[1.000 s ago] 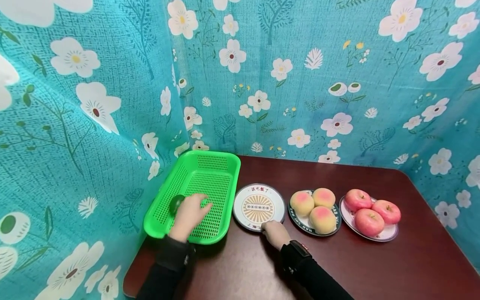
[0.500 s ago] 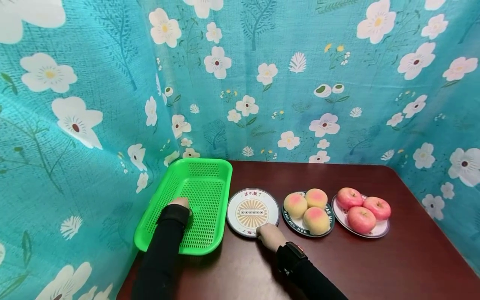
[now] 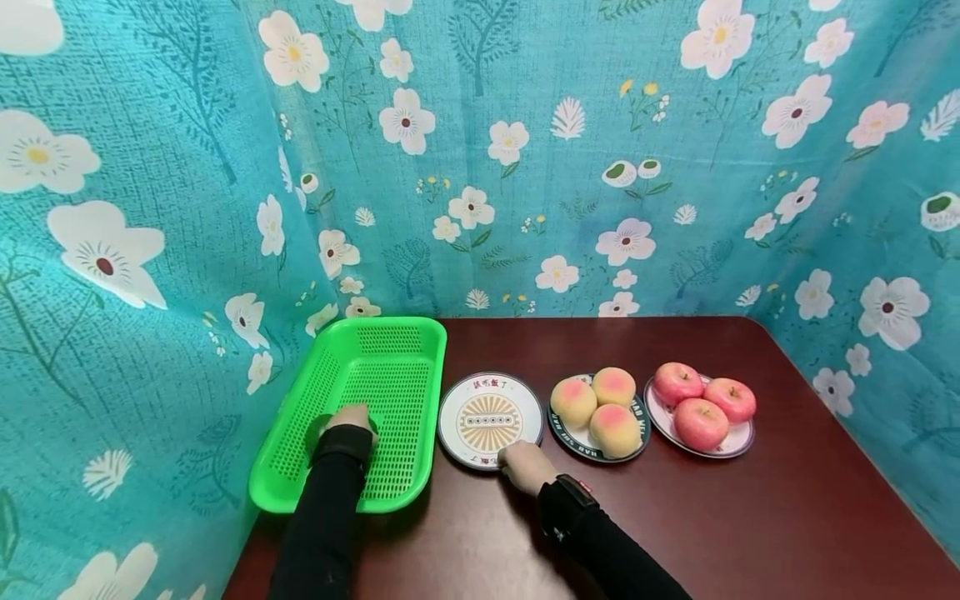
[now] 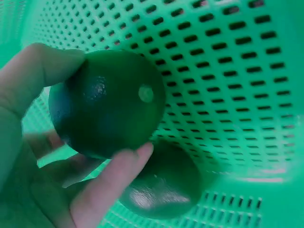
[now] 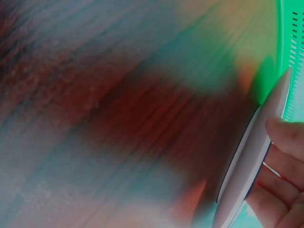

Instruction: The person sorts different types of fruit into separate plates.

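My left hand (image 3: 352, 415) reaches down into the green plastic basket (image 3: 441, 367), its back towards the head camera. In the left wrist view, thumb and fingers curl round a smooth, dark green round fruit (image 4: 107, 104) with a pale spot. A second dark green fruit (image 4: 164, 183) lies just below it, against the basket's mesh. My right hand (image 3: 527, 467) pinches the near rim of a white plate (image 3: 491, 421) with a sunburst print. In the right wrist view the thumb lies on one face of the plate's rim (image 5: 254, 152), the fingers on the other.
To the right of the white plate, a dark-rimmed plate (image 3: 557, 429) bears three peaches (image 3: 615, 431). Further right stands another plate (image 3: 738, 439) with three red apples (image 3: 701, 423). A flowered turquoise cloth (image 3: 525, 208) hangs behind and beside the dark wooden table (image 3: 787, 500).
My left hand has gone lower into the basket and now grips a green fruit. My right hand stays on the plate's rim. The head view has turned, so the scene sits further left.
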Motion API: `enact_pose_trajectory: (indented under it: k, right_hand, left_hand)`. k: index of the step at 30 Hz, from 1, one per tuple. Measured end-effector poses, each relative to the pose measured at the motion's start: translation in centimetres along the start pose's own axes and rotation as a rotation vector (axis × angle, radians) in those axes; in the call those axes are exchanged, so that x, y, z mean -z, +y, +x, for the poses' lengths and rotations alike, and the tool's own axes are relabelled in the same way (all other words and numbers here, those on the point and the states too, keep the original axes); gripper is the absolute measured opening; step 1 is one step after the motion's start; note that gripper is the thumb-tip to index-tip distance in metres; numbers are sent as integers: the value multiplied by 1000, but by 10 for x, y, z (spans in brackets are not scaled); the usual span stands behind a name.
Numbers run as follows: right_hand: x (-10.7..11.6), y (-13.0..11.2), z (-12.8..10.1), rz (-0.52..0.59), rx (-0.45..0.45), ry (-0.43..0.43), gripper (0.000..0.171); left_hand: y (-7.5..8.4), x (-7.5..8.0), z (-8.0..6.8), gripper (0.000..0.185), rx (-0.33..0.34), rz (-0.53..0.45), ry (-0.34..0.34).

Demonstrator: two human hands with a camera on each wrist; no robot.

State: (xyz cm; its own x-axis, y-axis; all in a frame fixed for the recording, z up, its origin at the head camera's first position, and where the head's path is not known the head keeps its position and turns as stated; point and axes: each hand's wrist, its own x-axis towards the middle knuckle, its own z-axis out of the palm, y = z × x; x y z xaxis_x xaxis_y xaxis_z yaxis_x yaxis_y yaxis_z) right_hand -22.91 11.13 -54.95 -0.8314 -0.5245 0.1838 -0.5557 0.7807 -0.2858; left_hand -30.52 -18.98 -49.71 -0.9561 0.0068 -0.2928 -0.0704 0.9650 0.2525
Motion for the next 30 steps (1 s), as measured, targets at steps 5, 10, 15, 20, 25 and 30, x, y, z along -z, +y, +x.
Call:
enact_pose_trajectory:
  k: [5,10,15,20,25,30]
  right_hand:
    - [2,2,1,158,-23,21,5]
    - [18,-5,1,428,-182,171,21]
    - [48,-25,6,1181,-386,212,37]
    - [58,-34,-3,1512,-448,115,51]
    - [46,-38,-14,1311,-348,98,50]
    - [41,-34,-19,1248,-370,100,47]
  left_hand:
    - [21,20,-18,54,-64,-118,101]
    - [57,37,-36,70,-290,-193,316]
    - [95,25,-75,64,-596,-172,536]
    - [118,-19,-104,66,-763,-6,646]
    - [125,-53,-114,62,-824,90,670]
    - [129,-61,-114,61,-815,82,603]
